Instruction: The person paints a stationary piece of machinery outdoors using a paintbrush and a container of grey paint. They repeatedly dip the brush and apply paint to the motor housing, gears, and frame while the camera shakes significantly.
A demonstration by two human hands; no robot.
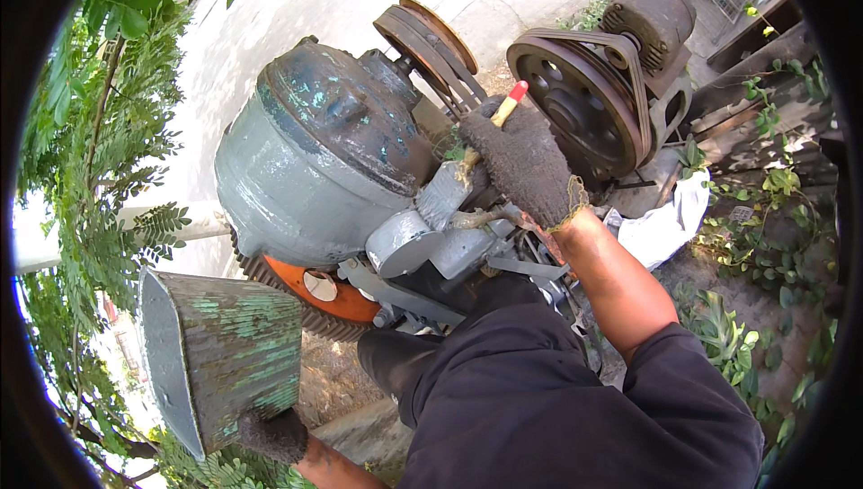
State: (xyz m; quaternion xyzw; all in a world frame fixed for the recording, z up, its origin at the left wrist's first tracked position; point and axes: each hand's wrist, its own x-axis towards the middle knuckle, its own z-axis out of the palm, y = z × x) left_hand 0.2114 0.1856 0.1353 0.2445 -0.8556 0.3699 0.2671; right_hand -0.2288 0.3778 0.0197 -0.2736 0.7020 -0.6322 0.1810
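Right hand: the gloved right hand (526, 161) is above the machine's middle, its fingers closed firmly round a brush (510, 104). The red end of the handle pokes out past the knuckles; held this low on the shaft, it probably gives finer control.
Brush head: a ridged grey piece (443, 192) lies in line with the handle, just beyond the glove; it may be the bristles, but the join is too cluttered to be sure.
Left hand: the gloved left hand (272, 435) is curled in a partly closed grip at the lower corner of a tapered metal hopper (238, 345); the fingertips are hidden.
Hopper: it lies on its side at lower left, its broad end facing left. Taking it by the corner seems a way to steady it; how much weight the hand bears cannot be told.
Drum: the rounded drum (306, 161) tilts beyond the hands, pale grey low down and dark blue-green above.
Gear: an orange wheel (362, 298) with a toothed edge sits under the drum, seemingly placed there to turn it.
Motor: a rusty motor (649, 22) stands beside a large pulley (575, 102), the two joined by belts.
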